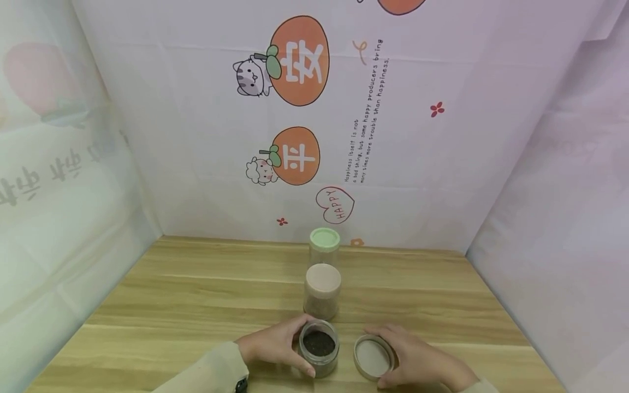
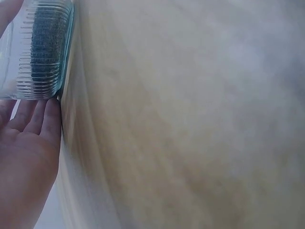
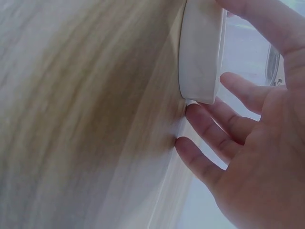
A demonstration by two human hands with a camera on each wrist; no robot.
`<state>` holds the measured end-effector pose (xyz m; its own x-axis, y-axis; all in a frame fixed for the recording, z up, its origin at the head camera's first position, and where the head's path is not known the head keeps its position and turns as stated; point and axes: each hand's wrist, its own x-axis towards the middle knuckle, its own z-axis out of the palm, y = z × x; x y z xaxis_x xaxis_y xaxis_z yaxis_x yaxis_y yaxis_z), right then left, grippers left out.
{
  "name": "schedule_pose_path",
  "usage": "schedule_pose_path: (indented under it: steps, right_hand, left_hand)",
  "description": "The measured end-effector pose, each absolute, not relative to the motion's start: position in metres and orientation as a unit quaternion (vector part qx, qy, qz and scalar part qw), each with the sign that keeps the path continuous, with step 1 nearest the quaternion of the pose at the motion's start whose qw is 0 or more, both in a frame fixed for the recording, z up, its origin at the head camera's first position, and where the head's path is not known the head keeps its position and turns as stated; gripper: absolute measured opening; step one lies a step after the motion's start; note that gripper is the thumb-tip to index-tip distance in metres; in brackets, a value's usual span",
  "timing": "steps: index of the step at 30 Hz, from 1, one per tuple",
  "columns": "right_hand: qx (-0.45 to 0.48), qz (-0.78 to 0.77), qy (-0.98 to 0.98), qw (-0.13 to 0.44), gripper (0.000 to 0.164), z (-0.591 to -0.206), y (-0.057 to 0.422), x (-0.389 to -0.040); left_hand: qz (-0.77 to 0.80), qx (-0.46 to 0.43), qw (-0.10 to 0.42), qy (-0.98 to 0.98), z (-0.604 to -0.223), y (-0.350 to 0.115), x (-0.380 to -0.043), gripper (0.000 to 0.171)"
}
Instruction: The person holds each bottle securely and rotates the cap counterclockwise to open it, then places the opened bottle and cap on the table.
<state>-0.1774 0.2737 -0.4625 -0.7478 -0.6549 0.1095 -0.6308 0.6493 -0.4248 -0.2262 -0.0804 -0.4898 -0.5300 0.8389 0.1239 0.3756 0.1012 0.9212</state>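
Note:
A clear ribbed jar with dark granular contents stands uncovered near the front of the table. My left hand holds it from the left, thumb on the near side and fingers on the far side. The left wrist view shows the jar's ribbed wall against those fingers. To the right, a pale round lid lies hollow side up. Around its right side curves my right hand, with the thumb by the near rim. The right wrist view shows its fingers loosely spread beside the lid.
Straight behind the open jar stands a second jar with a beige lid, and behind that one with a light green lid. Printed white cloth hangs at the back and sides of the wooden table.

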Motion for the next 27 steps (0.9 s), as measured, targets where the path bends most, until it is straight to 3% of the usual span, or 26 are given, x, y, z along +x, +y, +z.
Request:
schedule_pose_path:
  steps: [9,18,27]
  right_hand:
    - [-0.333,-0.239,0.91,0.054,0.088,-0.456,0.271,-0.176]
    - [-0.311,-0.276,0.906,0.076,0.082,-0.452,0.268,-0.177]
    - [-0.332,-0.262,0.905,0.034,0.078,-0.452,0.267,-0.178]
  left_hand:
    - [0.505,0.417,0.228,0.721,-0.483,-0.079,-0.222,0.076]
    - [0.439,0.449,0.227,0.744,-0.471,-0.081,-0.23,0.088]
    - [0.34,0.408,0.178,0.828,-0.464,-0.099,-0.25,0.057]
